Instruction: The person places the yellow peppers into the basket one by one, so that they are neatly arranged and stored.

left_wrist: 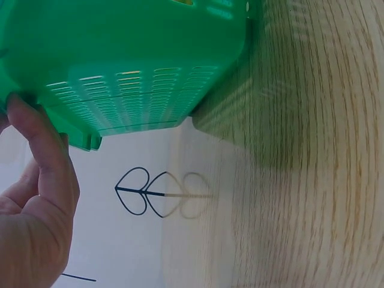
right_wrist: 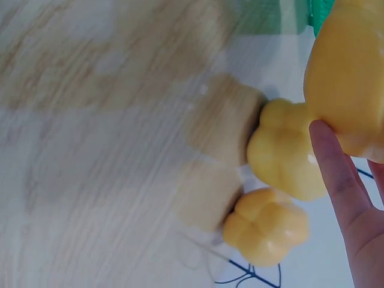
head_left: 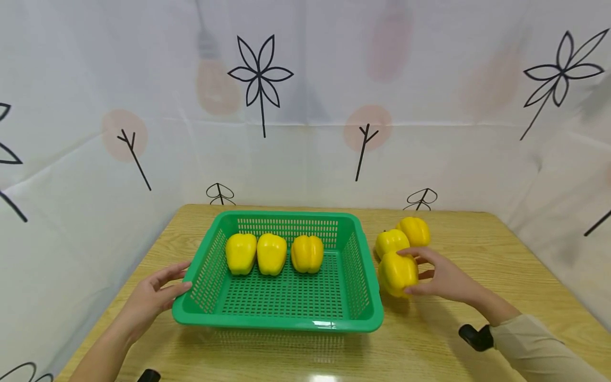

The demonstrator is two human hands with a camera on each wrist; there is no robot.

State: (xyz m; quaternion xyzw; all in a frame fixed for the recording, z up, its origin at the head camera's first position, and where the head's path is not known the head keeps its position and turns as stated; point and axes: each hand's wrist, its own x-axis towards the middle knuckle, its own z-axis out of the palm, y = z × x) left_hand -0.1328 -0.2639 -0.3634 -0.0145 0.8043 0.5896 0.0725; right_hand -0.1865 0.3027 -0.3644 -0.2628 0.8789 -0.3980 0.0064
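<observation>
Green plastic forms the slotted basket (head_left: 277, 322), which stands on the wooden table (head_left: 477, 254); take its middle as the dial's centre, with twelve at the far side. Inside sit three yellow peppers: the left pepper (head_left: 241, 254) toward ten o'clock, the middle pepper (head_left: 272, 254) near twelve, the right pepper (head_left: 307, 254) toward one. At three o'clock, just outside the rim, the right hand (head_left: 444, 276) grips the nearest loose pepper (head_left: 398, 273) between thumb and fingers; whether that pepper touches the table is unclear, and the right wrist view cuts it off. Beyond it, toward two o'clock, are a partly covered pepper (head_left: 391, 243) and the farthest pepper (head_left: 413, 231).

Near nine o'clock, the left hand (head_left: 148, 297) touches the rim; I cannot tell whether it pinches it, as some fingertips are hidden. A black device (head_left: 149, 375) by the left wrist is mostly cropped by the lower edge. Line-drawn flowers and twigs mark the cloth backdrop (head_left: 305, 159), where a few paler, coloured shapes are too blurred to make out.
</observation>
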